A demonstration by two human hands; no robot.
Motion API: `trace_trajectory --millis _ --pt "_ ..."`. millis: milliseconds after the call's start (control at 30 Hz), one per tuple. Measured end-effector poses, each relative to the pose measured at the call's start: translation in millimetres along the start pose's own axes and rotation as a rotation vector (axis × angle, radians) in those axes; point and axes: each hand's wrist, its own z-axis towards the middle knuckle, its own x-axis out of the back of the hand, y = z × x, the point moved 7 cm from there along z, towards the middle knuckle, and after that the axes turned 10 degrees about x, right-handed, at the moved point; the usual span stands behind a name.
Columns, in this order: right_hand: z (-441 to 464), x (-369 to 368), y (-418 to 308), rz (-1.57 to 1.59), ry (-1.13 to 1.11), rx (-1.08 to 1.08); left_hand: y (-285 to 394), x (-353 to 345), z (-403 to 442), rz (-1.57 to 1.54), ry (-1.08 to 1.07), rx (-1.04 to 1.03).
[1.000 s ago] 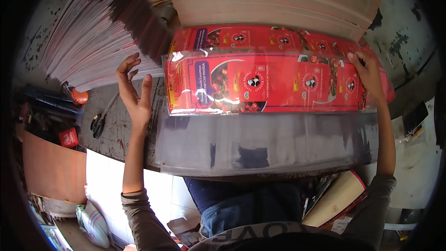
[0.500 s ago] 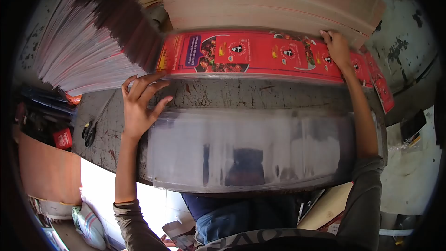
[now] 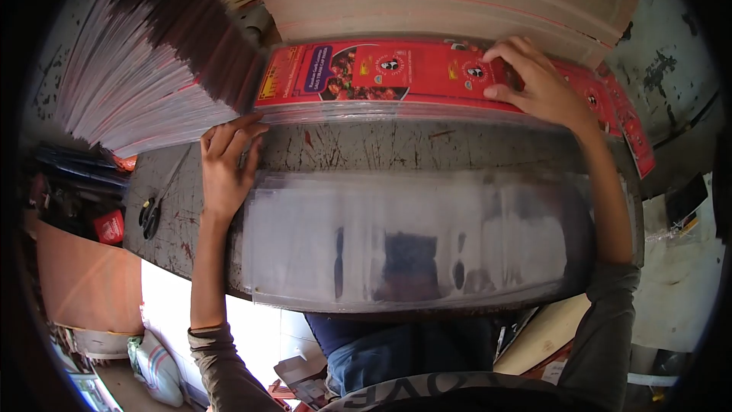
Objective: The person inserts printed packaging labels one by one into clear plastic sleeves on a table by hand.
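Dark worktable [image 3: 335, 145]: top scuffed and scratched, front edge curved by the lens. Floor [image 3: 299, 326] below its near edge: white tile, visible joints, blown out by bright light toward the left. Left of table: curved orange-brown panel [image 3: 90, 278], striped whitish sack [image 3: 158, 366] beyond its lower right corner. Beyond table's right end: worn grey-green surface [image 3: 662, 30], dark chipped patches, can't tell wall or floor. Pale panel [image 3: 677, 282] nearer, right of table. Corners dark.

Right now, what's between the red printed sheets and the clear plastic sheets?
Bare, scratched grey tabletop separates the red sheets from the clear sheets in the head view.
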Motion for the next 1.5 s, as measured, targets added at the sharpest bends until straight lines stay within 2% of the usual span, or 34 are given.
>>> trace_trajectory --millis 100,200,300,500,633,700,733,833,900,933,1000,1100,1200,1300,1433,1500 --pt "-1 -25 -25 -0.195 -0.057 0.136 2 0 1 -0.010 -0.007 0.019" --pt "-2 -38 -16 -0.290 -0.104 0.120 2 1 0 -0.028 0.009 0.024" --pt "-2 -43 -4 -0.199 -0.097 0.122 3 2 1 -0.043 -0.001 0.040" --pt "-2 -39 -11 -0.217 -0.007 0.165 -3 -4 1 -0.170 -0.045 0.110" --pt "2 -23 -20 -0.227 0.032 0.204 -2 -2 2 -0.161 -0.028 0.064" --pt "8 21 -32 -0.401 0.323 0.172 -2 -1 2 -0.246 -0.018 0.068" --pt "14 30 -31 -0.403 0.325 0.177 -1 -1 2 -0.244 -0.012 0.071" --pt "40 75 -19 -0.509 0.583 0.111 2 4 2 -0.234 -0.002 0.043" --pt "60 99 -36 -0.767 0.731 0.225 3 3 2 -0.254 -0.020 0.067" --pt "65 102 -30 -0.773 0.732 0.226 3 3 2 -0.257 -0.016 0.063" --pt "76 107 -3 -0.678 0.691 0.076 0 3 2 -0.281 -0.013 0.087" --pt "86 111 24 -0.659 0.596 0.101 -4 5 0 -0.280 0.019 0.088" --pt "85 114 27 -0.559 0.709 0.160 -5 5 0 -0.277 0.020 0.071" --pt "87 123 26 -0.547 0.718 0.181 -4 4 0 -0.307 0.006 0.080" --pt "87 132 23 -0.527 0.716 0.158 -2 5 1 -0.285 0.025 0.064" --pt "88 136 27 -0.379 0.747 0.111 -2 7 1 -0.292 0.032 0.064"
